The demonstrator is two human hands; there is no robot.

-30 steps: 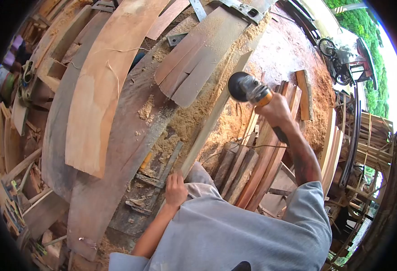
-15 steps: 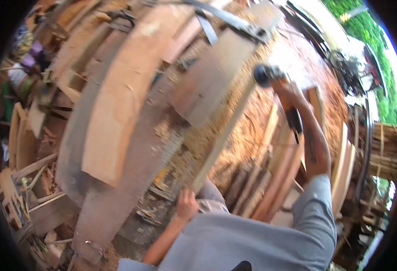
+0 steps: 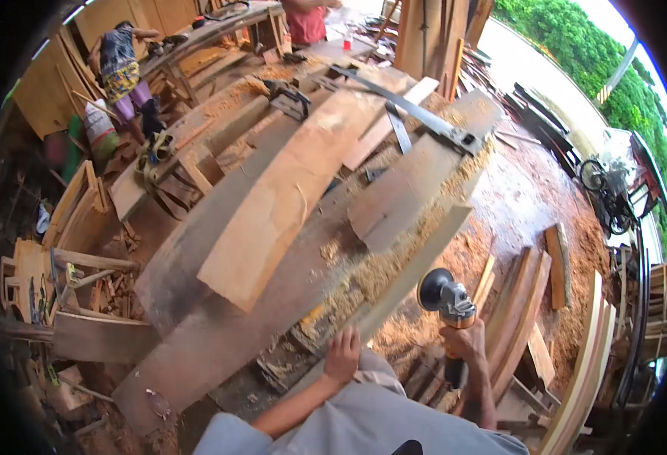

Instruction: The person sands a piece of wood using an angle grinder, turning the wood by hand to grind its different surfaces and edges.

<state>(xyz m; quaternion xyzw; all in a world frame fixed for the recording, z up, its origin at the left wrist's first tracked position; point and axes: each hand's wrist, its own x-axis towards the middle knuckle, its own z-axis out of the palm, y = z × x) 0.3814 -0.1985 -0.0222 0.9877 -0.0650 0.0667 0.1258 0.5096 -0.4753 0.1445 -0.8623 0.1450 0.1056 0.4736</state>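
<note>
My right hand (image 3: 466,341) is wrapped round the orange and black body of an angle grinder (image 3: 456,305), whose dark round disc faces left, beside a long narrow board (image 3: 417,277) on edge. Near that board's lower end, my left hand (image 3: 342,355) rests on its top edge, fingers bent over it. Sawdust (image 3: 375,265) lies along the board's left side. Left of it, a wide curved plank (image 3: 273,216) lies on a large dark board (image 3: 204,356).
A long metal clamp (image 3: 413,110) crosses the bench's far end. Curved timbers (image 3: 519,303) lean at the right. A person (image 3: 117,64) bends at the back left; another in red (image 3: 305,23) stands at the far bench. A motorcycle (image 3: 614,193) is at the right.
The view has tilted up, bringing both people into sight. My right hand has brought the grinder down and closer to my body. My left hand stays on the narrow board.
</note>
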